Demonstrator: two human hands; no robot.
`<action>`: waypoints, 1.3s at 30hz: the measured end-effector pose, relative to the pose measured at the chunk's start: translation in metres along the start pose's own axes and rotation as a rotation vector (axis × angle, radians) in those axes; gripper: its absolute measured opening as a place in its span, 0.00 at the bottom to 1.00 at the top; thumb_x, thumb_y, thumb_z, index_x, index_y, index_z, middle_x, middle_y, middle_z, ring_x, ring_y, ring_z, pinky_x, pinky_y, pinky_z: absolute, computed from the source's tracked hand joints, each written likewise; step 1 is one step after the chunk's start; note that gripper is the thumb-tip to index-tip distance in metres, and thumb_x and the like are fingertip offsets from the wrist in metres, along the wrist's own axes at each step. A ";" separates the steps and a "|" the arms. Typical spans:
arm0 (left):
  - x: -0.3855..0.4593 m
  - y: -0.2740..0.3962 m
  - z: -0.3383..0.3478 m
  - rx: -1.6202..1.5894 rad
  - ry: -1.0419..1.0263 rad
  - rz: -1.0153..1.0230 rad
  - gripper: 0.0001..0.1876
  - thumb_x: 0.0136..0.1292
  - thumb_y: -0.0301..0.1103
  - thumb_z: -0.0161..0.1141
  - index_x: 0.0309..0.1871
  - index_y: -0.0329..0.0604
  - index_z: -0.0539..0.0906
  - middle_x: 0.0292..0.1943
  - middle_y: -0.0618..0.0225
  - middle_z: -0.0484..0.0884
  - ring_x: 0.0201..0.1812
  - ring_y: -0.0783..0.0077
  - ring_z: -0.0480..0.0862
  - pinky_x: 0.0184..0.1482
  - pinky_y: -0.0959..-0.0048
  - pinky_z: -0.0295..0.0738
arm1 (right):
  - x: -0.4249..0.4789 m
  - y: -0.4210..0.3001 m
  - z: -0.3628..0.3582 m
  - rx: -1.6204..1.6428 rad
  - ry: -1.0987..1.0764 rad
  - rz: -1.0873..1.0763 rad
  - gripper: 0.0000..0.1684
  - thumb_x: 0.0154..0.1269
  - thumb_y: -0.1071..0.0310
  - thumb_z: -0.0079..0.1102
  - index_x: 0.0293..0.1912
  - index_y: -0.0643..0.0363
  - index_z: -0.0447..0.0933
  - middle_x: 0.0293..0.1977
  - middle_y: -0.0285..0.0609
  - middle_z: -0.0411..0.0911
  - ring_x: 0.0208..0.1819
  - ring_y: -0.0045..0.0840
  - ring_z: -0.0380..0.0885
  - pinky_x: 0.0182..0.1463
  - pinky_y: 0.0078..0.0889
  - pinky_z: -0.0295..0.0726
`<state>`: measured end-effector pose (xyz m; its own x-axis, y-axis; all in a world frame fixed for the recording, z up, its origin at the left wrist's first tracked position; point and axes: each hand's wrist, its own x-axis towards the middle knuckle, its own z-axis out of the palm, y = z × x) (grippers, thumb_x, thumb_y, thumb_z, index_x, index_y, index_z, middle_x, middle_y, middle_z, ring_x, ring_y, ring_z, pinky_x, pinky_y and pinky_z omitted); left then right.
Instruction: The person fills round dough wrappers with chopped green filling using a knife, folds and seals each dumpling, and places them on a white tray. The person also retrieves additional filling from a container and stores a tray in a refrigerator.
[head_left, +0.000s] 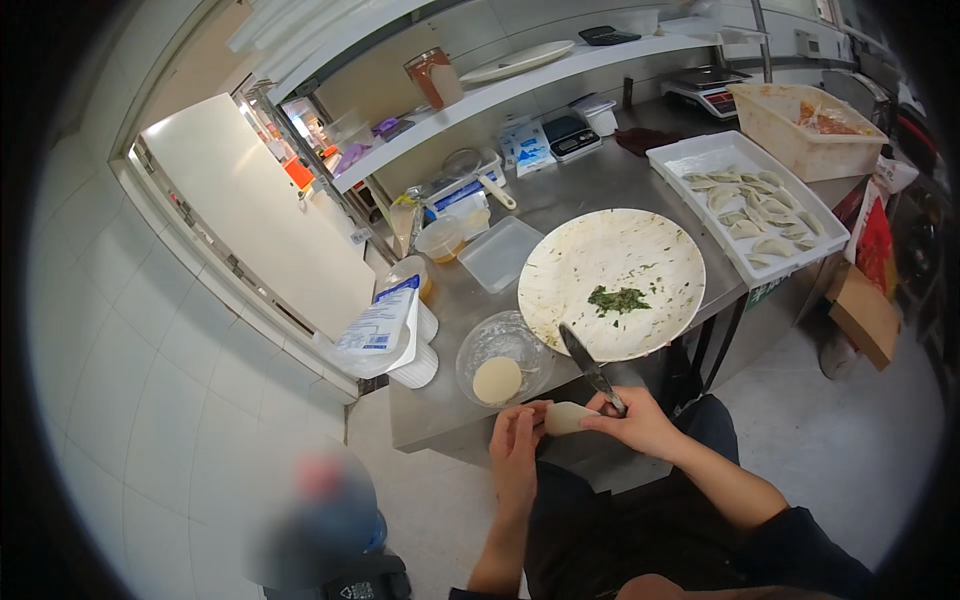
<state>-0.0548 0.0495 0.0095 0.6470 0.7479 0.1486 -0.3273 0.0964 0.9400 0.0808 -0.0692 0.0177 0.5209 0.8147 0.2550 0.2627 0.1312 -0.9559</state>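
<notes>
Between my two hands, in front of the table edge, is a pale dough wrapper (566, 418). My left hand (517, 442) pinches its left side with the fingertips. My right hand (634, 424) grips its right edge and also holds a dark spatula-like tool (589, 364), whose blade reaches over the near rim of a large white round plate (551, 255). A small heap of chopped green filling (619, 299) lies on the plate, with bits scattered about. More dough wrappers (497, 380), seemingly stacked, rest in a clear floured bowl (476, 345) left of the plate.
A white tray (679, 187) of folded dumplings (750, 202) stands at the right, beside a stained plastic bin (810, 154). An empty clear container (501, 255), tubs (441, 238) and white ribbed cups (415, 367) stand at the left. A shelf (517, 82) runs above the steel table (427, 416).
</notes>
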 end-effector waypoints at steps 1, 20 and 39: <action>-0.008 -0.014 0.000 -0.097 0.014 -0.126 0.16 0.72 0.42 0.45 0.48 0.37 0.74 0.47 0.58 0.79 0.50 0.67 0.78 0.53 0.70 0.72 | -0.004 0.000 -0.003 -0.054 0.038 -0.021 0.05 0.54 0.69 0.66 0.30 0.57 0.78 0.20 0.36 0.70 0.20 0.19 0.66 0.27 0.24 0.68; -0.028 -0.058 0.000 -1.041 0.065 -0.675 0.30 0.63 0.25 0.52 0.68 0.39 0.57 0.71 0.60 0.55 0.71 0.56 0.54 0.69 0.38 0.45 | -0.032 -0.032 -0.064 -0.411 -0.051 -0.056 0.15 0.59 0.80 0.53 0.46 0.62 0.76 0.37 0.48 0.71 0.43 0.39 0.71 0.46 0.33 0.71; -0.012 -0.040 0.004 -0.987 -0.053 -0.617 0.25 0.66 0.28 0.46 0.66 0.36 0.58 0.70 0.48 0.53 0.71 0.54 0.54 0.70 0.47 0.46 | 0.025 -0.028 -0.040 -1.566 0.196 -0.101 0.19 0.50 0.77 0.55 0.45 0.74 0.72 0.34 0.47 0.72 0.32 0.31 0.79 0.28 0.28 0.80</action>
<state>-0.0469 0.0341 -0.0291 0.9040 0.3691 -0.2159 -0.3252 0.9213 0.2133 0.1189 -0.0754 0.0562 0.5102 0.7399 0.4385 0.7805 -0.6124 0.1254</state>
